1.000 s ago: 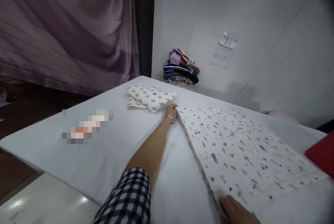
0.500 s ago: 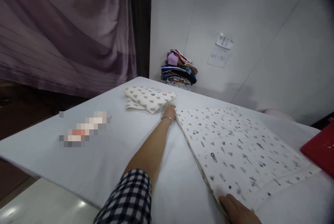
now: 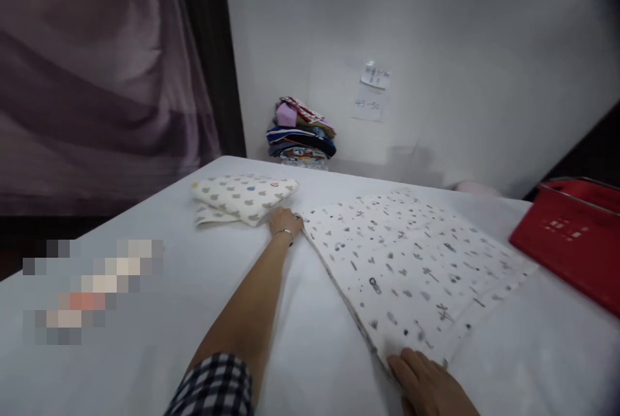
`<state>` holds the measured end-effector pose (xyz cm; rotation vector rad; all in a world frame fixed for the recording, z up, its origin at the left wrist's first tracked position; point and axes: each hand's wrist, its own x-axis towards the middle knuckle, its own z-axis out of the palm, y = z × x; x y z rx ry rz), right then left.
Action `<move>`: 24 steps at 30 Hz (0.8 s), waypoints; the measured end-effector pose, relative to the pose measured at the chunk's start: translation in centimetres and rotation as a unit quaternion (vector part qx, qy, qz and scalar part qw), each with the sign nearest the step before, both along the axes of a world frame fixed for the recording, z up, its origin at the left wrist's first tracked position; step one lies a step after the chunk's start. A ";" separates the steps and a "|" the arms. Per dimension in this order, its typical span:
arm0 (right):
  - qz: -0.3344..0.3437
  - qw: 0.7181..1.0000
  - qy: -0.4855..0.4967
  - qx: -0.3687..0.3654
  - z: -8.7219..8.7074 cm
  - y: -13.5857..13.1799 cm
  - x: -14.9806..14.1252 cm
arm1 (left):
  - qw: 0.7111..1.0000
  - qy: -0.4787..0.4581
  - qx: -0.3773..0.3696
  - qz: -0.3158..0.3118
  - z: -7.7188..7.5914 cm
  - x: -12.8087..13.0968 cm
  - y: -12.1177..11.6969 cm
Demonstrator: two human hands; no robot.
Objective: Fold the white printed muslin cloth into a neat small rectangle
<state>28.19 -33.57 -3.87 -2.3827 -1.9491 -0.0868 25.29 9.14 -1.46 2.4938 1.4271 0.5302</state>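
Note:
A folded white cloth with small grey-green plant prints point(image 3: 411, 261) lies flat on the white-covered table point(image 3: 203, 293). At its far left corner my left hand point(image 3: 283, 221) is closed, pinching the edge. My right hand point(image 3: 426, 380) is at the near corner, fingers on top and curled over the edge, its thumb mostly hidden. Just beyond my left hand rests a second folded cloth, cream with grey animal-like shapes point(image 3: 245, 197).
A red basket point(image 3: 566, 228) with a wire handle stands at the right. Stacked folded fabrics point(image 3: 301, 135) sit beyond the far edge, near paper notes point(image 3: 371, 103) on the wall. A blurred-out item point(image 3: 97, 283) lies on the left. A purple curtain point(image 3: 97, 80) hangs behind.
My view has swung to the right, so the table things appear further left and more of the red basket shows. Both hands stay at the same corners of the printed cloth.

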 end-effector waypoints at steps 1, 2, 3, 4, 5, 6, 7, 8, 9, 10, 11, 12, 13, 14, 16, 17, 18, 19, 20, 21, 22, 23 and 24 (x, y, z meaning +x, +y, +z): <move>-0.004 1.000 -0.005 0.002 0.0 0.2 -0.2 | 1.000 0.009 0.001 -0.005 0.1 0.0 0.1; -0.008 1.000 -0.014 0.007 -0.1 0.4 -0.4 | 1.000 0.017 0.001 -0.013 0.2 0.0 0.2; -0.009 1.000 -0.024 0.014 -0.2 0.6 -0.6 | 1.000 0.021 0.000 -0.020 0.4 0.1 0.3; -0.006 0.999 -0.033 0.022 -0.3 0.9 -0.7 | 0.999 0.024 -0.003 -0.025 0.5 0.1 0.4; 0.000 0.999 -0.040 0.030 -0.4 1.1 -0.8 | 0.999 0.025 -0.007 -0.025 0.6 0.2 0.6; 0.010 0.998 -0.044 0.037 -0.4 1.3 -0.8 | 0.999 0.026 -0.010 -0.023 0.7 0.2 0.7; 0.021 0.998 -0.046 0.043 -0.3 1.4 -0.8 | 0.999 0.026 -0.013 -0.020 0.8 0.2 0.8; 0.032 0.997 -0.047 0.045 -0.2 1.6 -0.8 | 0.999 0.025 -0.015 -0.016 0.9 0.2 0.9; 0.040 0.997 -0.049 0.045 0.0 1.6 -0.8 | 1.000 0.024 -0.015 -0.011 1.0 0.1 1.0; 0.043 0.997 -0.051 0.041 0.3 1.7 -0.9 | 1.000 0.023 -0.014 -0.006 1.0 0.1 1.1; 0.043 0.997 -0.052 0.036 0.5 1.7 -0.9 | 1.000 0.023 -0.014 -0.001 1.0 0.1 1.2; 0.043 0.997 -0.051 0.030 0.7 1.7 -0.9 | 1.000 0.023 -0.013 0.004 1.0 0.1 1.3; 0.043 0.998 -0.047 0.025 0.9 1.7 -0.9 | 1.000 0.024 -0.012 0.009 1.0 0.1 1.4; 0.041 0.998 -0.043 0.022 1.0 1.7 -0.9 | 1.000 0.026 -0.011 0.012 0.9 0.1 1.5; 0.038 0.998 -0.036 0.018 1.1 1.8 -0.8 | 0.999 0.035 -0.017 0.017 0.8 0.2 1.6; 0.035 0.999 -0.035 0.017 1.0 1.8 -0.8 | 0.999 0.037 -0.024 0.019 0.7 0.3 1.6; 0.032 0.999 -0.035 0.016 0.9 1.9 -0.7 | 0.999 0.038 -0.033 0.021 0.6 0.3 1.7; 0.030 0.999 -0.036 0.014 0.8 2.0 -0.7 | 0.998 0.034 -0.045 0.021 0.5 0.4 1.7; 0.030 0.999 -0.038 0.015 0.6 2.0 -0.6 | 0.998 0.026 -0.056 0.020 0.4 0.4 1.8; 0.033 0.998 -0.043 0.018 0.4 2.1 -0.6 | 0.998 0.015 -0.065 0.016 0.4 0.4 1.8; 0.035 0.998 -0.050 0.024 0.2 2.1 -0.6 | 0.997 0.004 -0.072 0.010 0.3 0.3 1.9; 0.041 0.997 -0.059 0.032 0.0 2.1 -0.5 | 0.997 -0.005 -0.078 0.004 0.3 0.3 2.1; 0.046 0.996 -0.068 0.042 -0.2 2.1 -0.5 | 0.997 -0.011 -0.082 -0.002 0.3 0.3 2.3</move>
